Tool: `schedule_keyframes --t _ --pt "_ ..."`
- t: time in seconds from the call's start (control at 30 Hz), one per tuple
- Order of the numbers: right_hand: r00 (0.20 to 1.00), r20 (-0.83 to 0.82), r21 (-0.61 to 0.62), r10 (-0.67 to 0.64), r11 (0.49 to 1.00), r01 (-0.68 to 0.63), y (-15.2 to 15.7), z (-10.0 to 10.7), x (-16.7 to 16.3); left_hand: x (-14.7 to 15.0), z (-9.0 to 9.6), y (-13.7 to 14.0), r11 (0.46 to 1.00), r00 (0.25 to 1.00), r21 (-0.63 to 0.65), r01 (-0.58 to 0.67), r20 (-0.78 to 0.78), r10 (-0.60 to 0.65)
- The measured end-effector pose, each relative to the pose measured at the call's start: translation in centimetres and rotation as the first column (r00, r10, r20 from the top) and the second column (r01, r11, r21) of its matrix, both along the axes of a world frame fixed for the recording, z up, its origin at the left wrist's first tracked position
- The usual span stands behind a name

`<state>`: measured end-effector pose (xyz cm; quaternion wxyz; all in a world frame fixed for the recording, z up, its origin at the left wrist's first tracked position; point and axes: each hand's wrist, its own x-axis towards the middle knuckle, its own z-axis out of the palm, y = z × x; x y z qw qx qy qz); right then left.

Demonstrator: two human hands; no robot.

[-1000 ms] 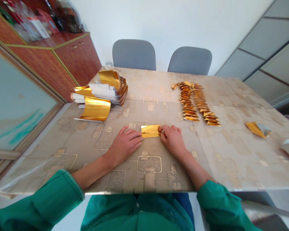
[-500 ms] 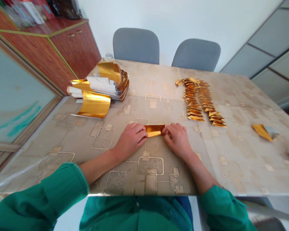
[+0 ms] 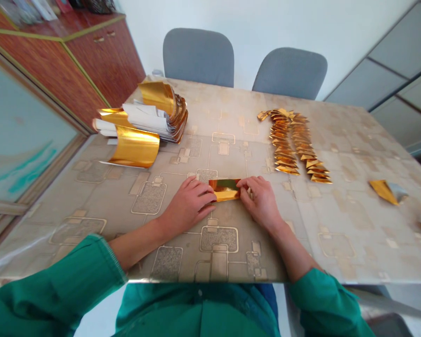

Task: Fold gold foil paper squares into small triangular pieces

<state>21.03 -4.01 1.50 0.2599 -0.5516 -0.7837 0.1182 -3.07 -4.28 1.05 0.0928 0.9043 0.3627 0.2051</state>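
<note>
A small folded strip of gold foil paper [image 3: 226, 192] lies on the patterned tablecloth in front of me, its long sides raised with a shallow trough between them. My left hand [image 3: 190, 202] is closed on its left end, the fingers covering that end. At the right end my right hand [image 3: 258, 200] pinches the foil between thumb and fingers. To the far left rests a stack of gold foil sheets [image 3: 157, 96] with white backs, and a loose curled gold sheet [image 3: 135, 146] sits in front of it.
Two rows of folded gold pieces [image 3: 284, 142] stand toward the back right. A single gold and silver folded piece [image 3: 385, 191] lies on the right of the table [image 3: 351, 154]. Two grey chairs [image 3: 198, 56] are behind it, with a reddish wooden cabinet [image 3: 101, 61] at the left.
The foil strip shows a wider, more opened trough between its long sides than before. Both hands stay at its ends. The camera view has shifted slightly.
</note>
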Motion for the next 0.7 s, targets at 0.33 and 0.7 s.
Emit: schedule_keyframes --t 0.33,0.7 --pt "0.995 0.095 0.014 -0.016 1.000 0.014 0.16 -0.11 -0.81 0.45 -0.36 0.02 0.999 0.999 0.028 -0.030 0.017 0.030" --pt "0.999 0.007 0.060 0.051 0.997 -0.052 -0.03 0.38 -0.58 0.70 -0.19 -0.19 0.996 0.995 0.014 -0.090 0.032 0.089"
